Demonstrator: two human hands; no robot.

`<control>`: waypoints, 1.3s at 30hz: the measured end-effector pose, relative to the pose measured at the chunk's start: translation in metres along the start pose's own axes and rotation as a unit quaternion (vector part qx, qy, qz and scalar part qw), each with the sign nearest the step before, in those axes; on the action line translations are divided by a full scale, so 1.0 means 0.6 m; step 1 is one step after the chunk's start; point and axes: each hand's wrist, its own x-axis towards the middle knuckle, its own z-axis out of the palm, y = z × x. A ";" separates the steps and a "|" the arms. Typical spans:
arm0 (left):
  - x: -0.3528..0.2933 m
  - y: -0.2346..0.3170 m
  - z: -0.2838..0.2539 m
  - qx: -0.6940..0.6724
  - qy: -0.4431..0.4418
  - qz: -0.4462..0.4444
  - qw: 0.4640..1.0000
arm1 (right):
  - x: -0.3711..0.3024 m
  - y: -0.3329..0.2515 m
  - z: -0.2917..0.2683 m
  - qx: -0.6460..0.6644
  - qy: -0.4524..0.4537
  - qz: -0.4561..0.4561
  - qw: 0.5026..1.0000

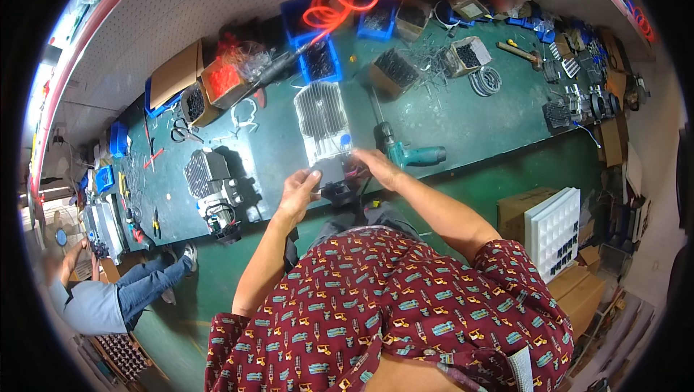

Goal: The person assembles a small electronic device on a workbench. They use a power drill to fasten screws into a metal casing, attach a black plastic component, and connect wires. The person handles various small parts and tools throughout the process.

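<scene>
At the near edge of the green workbench, a finned silver motor housing [320, 113] lies with its lower end toward me. A round blue part [345, 140] sits near that end. My left hand [296, 193] grips the left side of a dark grey box-shaped cover [332, 171], thumb on its edge. My right hand [377, 168] is closed at the cover's right side, beside some reddish wires [354, 171]; what its fingertips hold is hidden. Below the cover hangs a black part [338, 192]. Right of the housing lies a teal power screwdriver [416, 155].
Another finned motor unit [208, 182] stands left on the bench. Blue bins [319, 59] and open cartons of screws [394, 71] line the back. A coiled red air hose [336, 5] hangs above. Far left, another person [94, 301] works. White trays [553, 229] stand at right.
</scene>
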 end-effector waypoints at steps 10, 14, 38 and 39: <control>0.013 0.007 0.020 0.037 0.034 0.003 0.999 | 0.016 -0.013 -0.022 -0.245 -0.048 0.006 0.968; 0.012 0.000 0.017 0.044 0.024 0.013 0.999 | 0.005 -0.028 -0.015 -0.240 -0.055 0.013 0.969; 0.027 0.002 0.022 0.117 0.028 0.001 0.993 | 0.012 -0.028 -0.032 -0.231 -0.065 0.014 0.971; 0.030 -0.002 0.020 0.121 0.029 0.009 0.992 | 0.015 -0.024 -0.034 -0.225 -0.070 0.014 0.972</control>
